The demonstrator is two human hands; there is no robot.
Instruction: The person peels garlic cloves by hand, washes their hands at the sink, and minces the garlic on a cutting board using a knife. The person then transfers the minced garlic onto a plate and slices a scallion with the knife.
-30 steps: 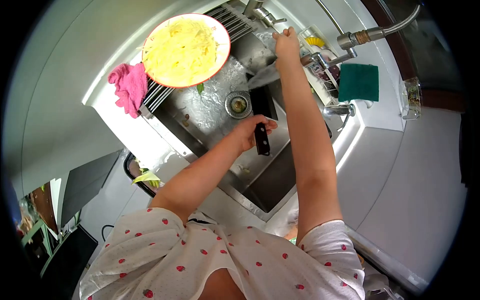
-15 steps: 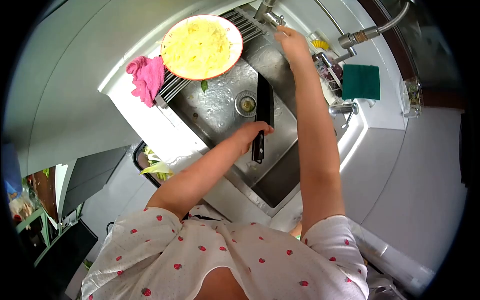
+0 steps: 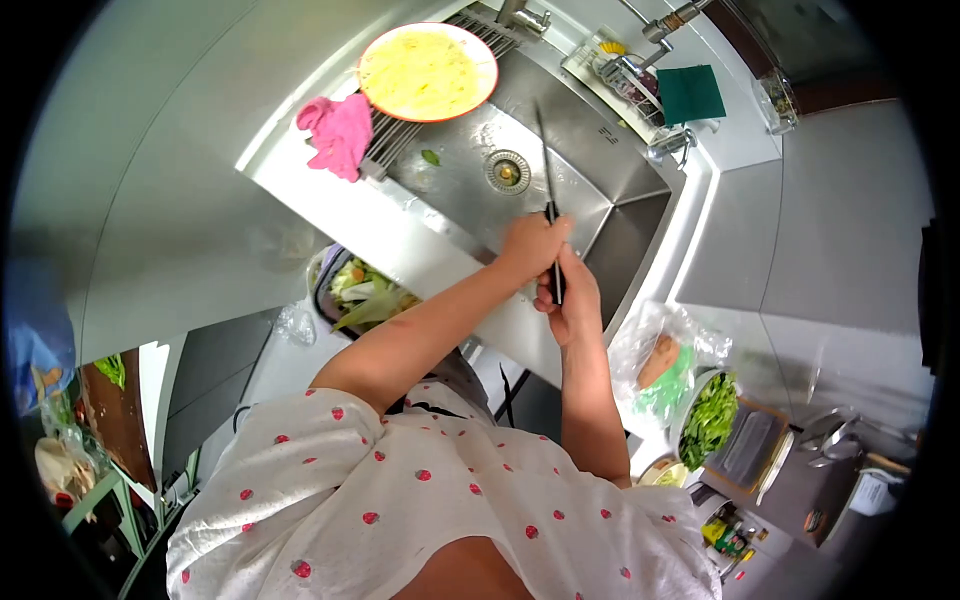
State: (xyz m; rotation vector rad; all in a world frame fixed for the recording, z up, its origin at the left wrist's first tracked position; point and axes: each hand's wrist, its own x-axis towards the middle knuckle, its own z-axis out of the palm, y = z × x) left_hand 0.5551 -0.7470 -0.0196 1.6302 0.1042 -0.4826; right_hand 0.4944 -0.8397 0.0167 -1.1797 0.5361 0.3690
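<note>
A kitchen knife with a black handle hangs over the sink, its blade pointing away from me and seen nearly edge-on. My left hand is closed around the handle close to the blade. Lower down, my right hand has its fingers curled around the end of the same handle. Beyond the blade, the drain strainer sits in the sink floor, with a small green leaf to its left.
A plate of yellow shreds rests on the rack across the sink, beside a pink cloth. The faucet stands at the back. A bin of vegetable scraps is below left; a bowl of greens sits at right.
My right hand has come from the faucet lever to the knife handle. The knife has turned from showing its broad side to nearly edge-on. My view has swung right, bringing the right counter into sight.
</note>
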